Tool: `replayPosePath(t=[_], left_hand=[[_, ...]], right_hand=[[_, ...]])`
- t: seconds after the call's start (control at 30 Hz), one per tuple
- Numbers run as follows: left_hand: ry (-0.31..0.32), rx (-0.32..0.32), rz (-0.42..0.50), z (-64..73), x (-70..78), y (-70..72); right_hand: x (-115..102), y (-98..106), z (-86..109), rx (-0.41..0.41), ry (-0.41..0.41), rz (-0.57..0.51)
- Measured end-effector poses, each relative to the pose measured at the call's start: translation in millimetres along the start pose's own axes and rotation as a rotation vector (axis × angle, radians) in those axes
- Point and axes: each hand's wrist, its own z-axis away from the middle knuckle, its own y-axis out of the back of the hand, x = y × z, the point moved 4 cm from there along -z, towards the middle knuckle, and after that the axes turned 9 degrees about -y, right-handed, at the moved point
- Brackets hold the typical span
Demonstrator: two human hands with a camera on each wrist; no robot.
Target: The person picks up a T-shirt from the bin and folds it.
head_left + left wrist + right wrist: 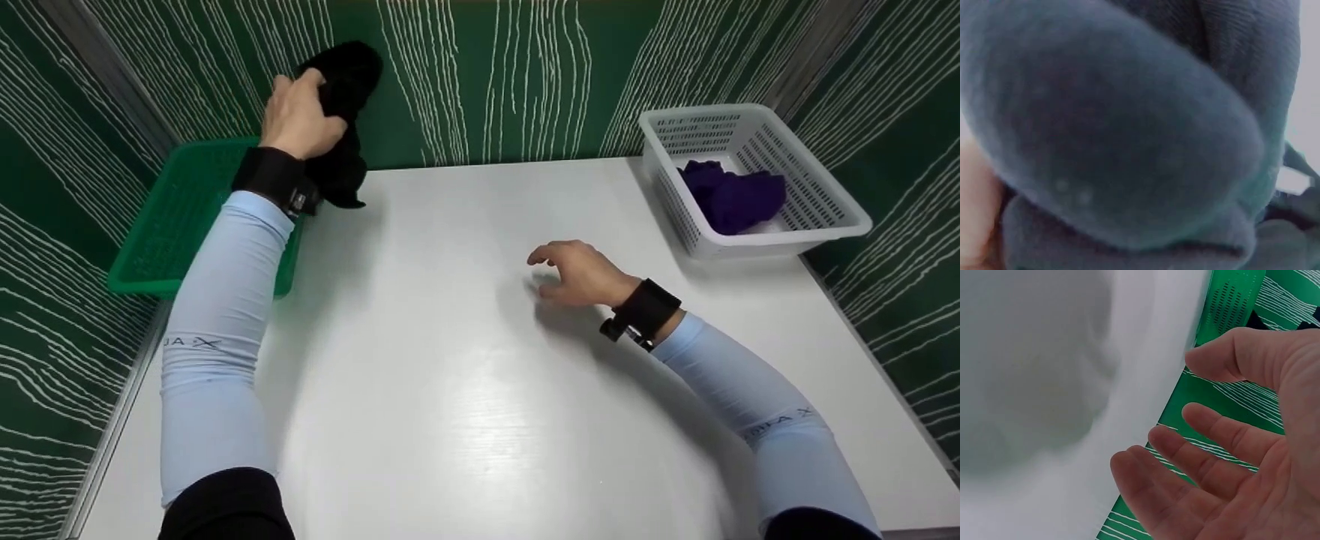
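Note:
In the head view my left hand (301, 116) grips a bunched piece of black cloth (346, 97). The cloth hangs beside the green basket's right edge, its lower end just over the white table. Soft folds of the same cloth (1112, 124) fill the left wrist view and hide most of the fingers. My right hand (581, 274) hovers over the middle of the table, holding nothing. Its fingers (1207, 464) are spread and slightly bent in the right wrist view, with the thumb apart from them.
A green basket (176, 195) stands at the left edge of the white table (450, 337), partly behind my left forearm. At the back right, a white basket (787, 238) holds a crumpled purple cloth (739, 196). Green panels with white lines (517, 82) rise behind the table.

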Motion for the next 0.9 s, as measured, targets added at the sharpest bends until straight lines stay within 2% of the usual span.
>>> replayPosePath(t=[0.17,0.3,0.47,0.6,0.77,0.83,0.9], left_hand=[[-0.054,-0.091,0.019,-0.8,25.2,-34.6],[-0.08,-0.154,0.03,2.1,41.3,-73.5],[-0.114,-0.222,0.009,12.9,49.5,-129.3],[-0.136,-0.246,-0.008,20.5,52.5,-161.7],[-0.192,-0.337,0.007,24.2,53.0,-182.4],[-0.217,-0.392,-0.009,23.6,50.0,-182.0],[-0.221,-0.427,-0.08,22.4,42.2,-175.1]], right_hand=[[-2.5,-2.7,-3.8,0.007,0.025,-0.004],[-5.5,-3.4,-7.7,0.009,0.036,-0.007],[-11.8,-6.1,-14.9,-0.016,0.035,-0.013],[-13.6,-10.3,-19.3,-0.033,0.021,-0.008],[-13.7,-16.9,-20.7,-0.051,0.007,0.002],[-14.2,-19.4,-20.3,-0.063,0.003,0.003],[-14.9,-21.4,-20.1,-0.075,-0.002,0.005]])
